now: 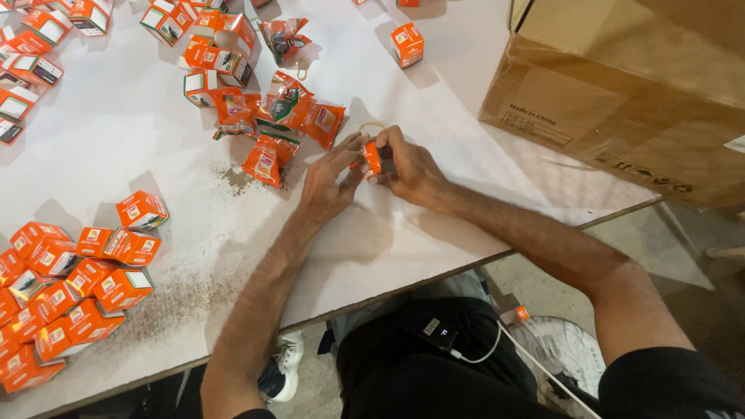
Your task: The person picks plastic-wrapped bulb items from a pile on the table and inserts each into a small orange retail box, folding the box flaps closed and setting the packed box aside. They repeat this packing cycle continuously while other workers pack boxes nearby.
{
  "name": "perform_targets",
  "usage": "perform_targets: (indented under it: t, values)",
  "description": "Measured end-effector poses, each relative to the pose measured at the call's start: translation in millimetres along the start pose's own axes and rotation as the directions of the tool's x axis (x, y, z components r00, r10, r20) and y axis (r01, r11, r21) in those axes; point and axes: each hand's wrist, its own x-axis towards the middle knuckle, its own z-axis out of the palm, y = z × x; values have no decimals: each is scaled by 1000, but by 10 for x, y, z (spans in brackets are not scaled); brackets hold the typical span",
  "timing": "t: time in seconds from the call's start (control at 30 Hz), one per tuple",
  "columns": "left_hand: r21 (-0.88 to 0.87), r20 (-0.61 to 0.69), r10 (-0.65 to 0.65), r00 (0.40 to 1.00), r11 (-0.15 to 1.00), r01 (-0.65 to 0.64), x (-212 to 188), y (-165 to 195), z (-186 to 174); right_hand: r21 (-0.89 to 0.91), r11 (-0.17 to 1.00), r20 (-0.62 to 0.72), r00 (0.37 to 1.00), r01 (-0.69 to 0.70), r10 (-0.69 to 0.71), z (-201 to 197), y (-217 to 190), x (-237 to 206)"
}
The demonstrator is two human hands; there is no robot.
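My left hand (330,180) and my right hand (411,171) meet over the white table (140,147) and both grip one small orange box (372,157). The box sits between my fingertips, just above the tabletop. A thin rubber band (372,125) lies on the table right behind my hands. Just left of my left hand lies a loose heap of flattened and open orange boxes (275,116).
A stack of closed orange boxes (70,287) fills the near left of the table. More orange boxes (35,46) lie at the far left, and one stands alone (407,43) at the back. A large brown carton (621,85) occupies the right. The table edge runs diagonally before me.
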Motion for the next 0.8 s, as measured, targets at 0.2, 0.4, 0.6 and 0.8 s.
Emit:
perform_targets:
  t: [0.2,0.4,0.6,0.8]
  values:
    - [164,110,146,983,973,-163,-92,77,-77,-62,987,-43,988,148,-151,35,11,-55]
    - [289,62,198,978,935,-207,-42,-113,-238,-309,919,-142,944,245,-299,-144,121,79]
    - [423,-455,62,888,893,155,456,-983,-1515,-529,821,-211,905,212,-370,-266,148,196]
    - [706,-129,41,991,705,63,474,-1250,-1842,-239,921,-146,926,308,-348,-119,103,140]
